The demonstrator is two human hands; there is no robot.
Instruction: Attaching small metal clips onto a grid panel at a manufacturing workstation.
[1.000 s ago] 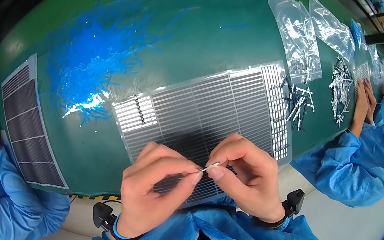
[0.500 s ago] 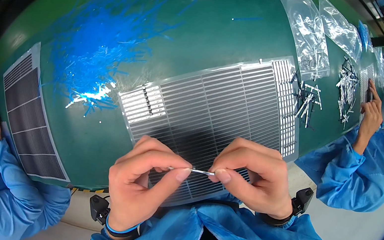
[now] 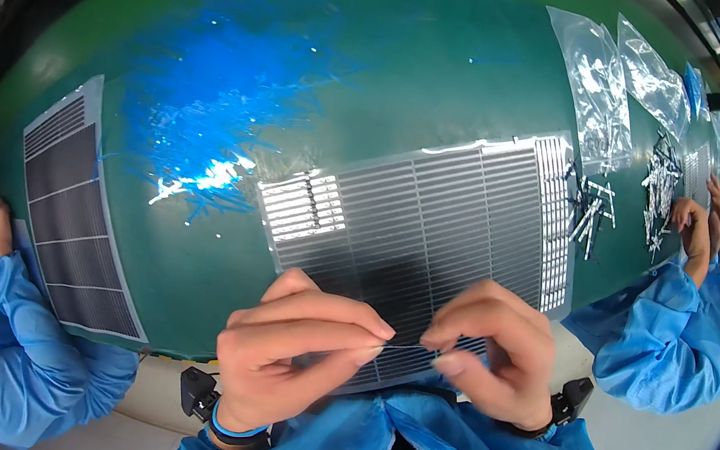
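Note:
My left hand [image 3: 307,349] pinches a thin, pale strip [image 3: 404,346] between thumb and forefinger, and its free end points toward my right hand. Just beyond that end, my right hand [image 3: 500,351] is slightly blurred, its thumb and forefinger parted. Beneath both hands lies a slotted grey sheet [image 3: 438,205] with long parallel bars. White strips with dark marks [image 3: 311,208] fill part of its left end, and a column of similar strips [image 3: 552,218] runs along its right end. The near part of the sheet is hidden by my hands.
A heap of blue film strips [image 3: 233,73] spreads over the green table [image 3: 446,41] at left. Small black and white strips [image 3: 595,210] lie right of the sheet, below clear plastic bags [image 3: 590,82]. Another slotted sheet [image 3: 72,198] lies left. Co-workers in blue sleeves [image 3: 668,330] sit on both sides.
My right thumb and forefinger have parted from the strip's right end. My left hand keeps its pinch. The whole view has shifted slightly, and the right co-worker's hands have moved.

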